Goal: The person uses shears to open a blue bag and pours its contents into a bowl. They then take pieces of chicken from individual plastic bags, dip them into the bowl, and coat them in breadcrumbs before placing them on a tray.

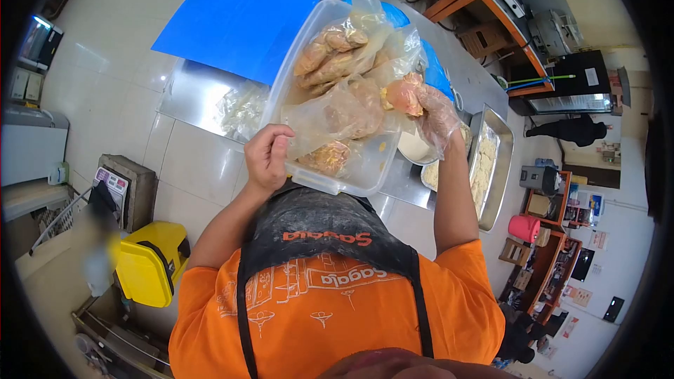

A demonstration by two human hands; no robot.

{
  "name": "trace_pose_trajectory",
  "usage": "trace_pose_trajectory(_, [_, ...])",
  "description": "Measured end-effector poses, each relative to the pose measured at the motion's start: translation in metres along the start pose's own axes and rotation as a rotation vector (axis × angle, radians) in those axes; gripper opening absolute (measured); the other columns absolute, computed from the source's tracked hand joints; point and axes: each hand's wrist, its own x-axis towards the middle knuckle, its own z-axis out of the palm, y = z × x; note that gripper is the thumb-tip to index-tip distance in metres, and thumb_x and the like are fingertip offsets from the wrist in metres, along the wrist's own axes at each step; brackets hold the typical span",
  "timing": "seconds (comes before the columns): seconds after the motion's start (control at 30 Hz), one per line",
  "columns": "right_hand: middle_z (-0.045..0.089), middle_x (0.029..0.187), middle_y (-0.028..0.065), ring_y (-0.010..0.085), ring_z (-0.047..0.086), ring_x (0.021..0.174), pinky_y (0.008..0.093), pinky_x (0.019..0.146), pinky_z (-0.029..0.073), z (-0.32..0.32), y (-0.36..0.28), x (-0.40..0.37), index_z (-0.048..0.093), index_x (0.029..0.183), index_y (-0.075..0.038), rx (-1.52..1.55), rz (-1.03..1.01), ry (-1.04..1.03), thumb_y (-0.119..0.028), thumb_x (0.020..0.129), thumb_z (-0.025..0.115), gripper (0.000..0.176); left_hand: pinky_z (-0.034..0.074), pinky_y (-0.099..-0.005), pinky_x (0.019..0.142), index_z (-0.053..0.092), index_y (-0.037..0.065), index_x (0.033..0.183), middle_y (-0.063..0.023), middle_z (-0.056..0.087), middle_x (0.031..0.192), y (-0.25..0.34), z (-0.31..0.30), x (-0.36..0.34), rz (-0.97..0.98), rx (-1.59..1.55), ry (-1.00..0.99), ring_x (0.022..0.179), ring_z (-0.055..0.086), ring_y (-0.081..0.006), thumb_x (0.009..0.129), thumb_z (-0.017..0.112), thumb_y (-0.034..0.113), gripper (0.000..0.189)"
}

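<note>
My left hand (269, 156) is bare and grips the near corner of a clear plastic tub (351, 172), which I hold tilted up in front of my chest. Inside the tub lie several clear plastic bags (337, 109) of breaded, golden-brown pieces. My right hand (434, 118) wears a thin clear glove and pinches one orange-pink breaded piece (404, 95) at the tub's right rim. I wear an orange shirt and a black apron dusted with flour.
Below the tub is a steel table (189, 91) with a blue sheet (246, 7) and a plastic bag (242, 109). A steel tray (495, 168) of flour coating and a bowl (414, 149) sit at the right. A yellow bin (147, 263) and a red bucket (524, 228) stand on the floor.
</note>
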Motion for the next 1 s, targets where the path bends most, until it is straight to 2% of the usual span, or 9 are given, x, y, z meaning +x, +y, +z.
trace_pose_trajectory(0.17, [0.063, 0.114, 0.0114, 0.0179, 0.063, 0.101, 0.0303, 0.09, 0.051, -0.03, -0.018, -0.03, 0.057, 0.122, 0.006, 0.083, -0.091, -0.012, -0.013, 0.091, 0.064, 0.036, 0.045, -0.0264, 0.065, 0.063, 0.0, 0.089, -0.0075, 0.063, 0.076, 0.003, 0.002, -0.002, -0.051, 0.063, 0.032, 0.068, 0.057, -0.0135, 0.096, 0.05, 0.017, 0.023])
trace_pose_trajectory(0.23, [0.063, 0.115, 0.0121, 0.0185, 0.063, 0.1, 0.0304, 0.092, 0.051, -0.057, -0.03, -0.045, 0.057, 0.121, 0.007, -0.021, -0.083, 0.009, -0.012, 0.091, 0.064, 0.036, 0.037, -0.0238, 0.058, 0.063, 0.0, 0.09, -0.0018, 0.055, 0.07, 0.003, 0.007, -0.003, -0.042, 0.062, 0.084, 0.063, 0.048, -0.0084, 0.098, 0.048, 0.018, 0.025])
trace_pose_trajectory(0.4, [0.07, 0.094, 0.0077, 0.0167, 0.063, 0.079, 0.0311, 0.071, 0.051, -0.115, -0.022, -0.05, 0.071, 0.1, 0.003, -0.854, 0.076, 0.099, -0.015, 0.086, 0.065, 0.023, 0.023, -0.0232, 0.054, 0.062, -0.001, 0.091, 0.0041, 0.037, 0.064, 0.007, 0.019, 0.001, -0.049, 0.06, 0.238, 0.059, 0.032, -0.005, 0.102, 0.036, 0.021, 0.036])
trace_pose_trajectory(0.5, [0.069, 0.089, 0.0129, 0.0191, 0.062, 0.071, 0.0326, 0.068, 0.05, -0.143, 0.011, -0.026, 0.072, 0.099, 0.0, -1.26, 0.085, 0.009, -0.022, 0.086, 0.063, 0.027, 0.024, -0.0229, 0.055, 0.062, -0.001, 0.091, 0.0034, 0.038, 0.064, 0.008, 0.021, 0.004, -0.064, 0.086, 0.271, 0.059, 0.033, -0.0054, 0.103, 0.035, 0.02, 0.037])
trace_pose_trajectory(0.53, [0.067, 0.085, 0.0184, 0.0263, 0.063, 0.072, 0.0372, 0.07, 0.05, -0.148, 0.024, -0.02, 0.073, 0.096, -0.002, -1.322, 0.024, 0.002, -0.031, 0.086, 0.063, 0.032, 0.024, -0.0229, 0.055, 0.062, -0.001, 0.092, 0.0038, 0.037, 0.063, 0.012, 0.023, 0.006, -0.074, 0.096, 0.285, 0.059, 0.032, -0.0051, 0.103, 0.036, 0.022, 0.036])
trace_pose_trajectory(0.67, [0.068, 0.087, 0.0212, 0.0384, 0.064, 0.083, 0.0465, 0.078, 0.048, -0.162, 0.07, 0.008, 0.074, 0.092, -0.007, -1.545, -0.077, -0.063, -0.044, 0.086, 0.061, 0.04, 0.024, -0.0223, 0.054, 0.062, -0.001, 0.092, 0.0048, 0.037, 0.064, 0.014, 0.031, 0.008, -0.123, 0.083, 0.311, 0.059, 0.032, -0.0044, 0.103, 0.039, 0.021, 0.035])
trace_pose_trajectory(0.77, [0.067, 0.091, 0.0222, 0.0381, 0.064, 0.082, 0.0455, 0.076, 0.049, -0.163, 0.092, 0.016, 0.071, 0.097, -0.005, -1.55, -0.01, -0.097, -0.038, 0.089, 0.057, 0.037, 0.024, -0.0214, 0.055, 0.062, -0.001, 0.092, 0.0048, 0.04, 0.065, 0.009, 0.042, 0.007, -0.088, 0.124, 0.293, 0.06, 0.033, -0.0034, 0.102, 0.043, 0.018, 0.029])
trace_pose_trajectory(0.9, [0.068, 0.091, 0.0218, 0.0382, 0.065, 0.085, 0.0458, 0.078, 0.05, -0.18, 0.145, 0.037, 0.072, 0.097, -0.007, -1.728, -0.141, -0.107, -0.044, 0.091, 0.053, 0.041, 0.031, -0.0203, 0.06, 0.064, -0.001, 0.091, 0.0017, 0.054, 0.073, 0.006, 0.041, 0.001, -0.078, 0.194, 0.275, 0.066, 0.041, -0.0038, 0.1, 0.049, 0.015, 0.023])
trace_pose_trajectory(1.0, [0.069, 0.095, 0.0215, 0.0378, 0.066, 0.089, 0.0453, 0.08, 0.05, -0.138, 0.129, 0.025, 0.072, 0.1, -0.007, -1.811, -0.049, -0.127, -0.043, 0.091, 0.053, 0.042, 0.036, -0.0207, 0.064, 0.064, -0.001, 0.091, 0.0003, 0.059, 0.079, 0.005, 0.039, 0.0, -0.077, 0.192, 0.266, 0.07, 0.045, -0.0055, 0.1, 0.049, 0.015, 0.024])
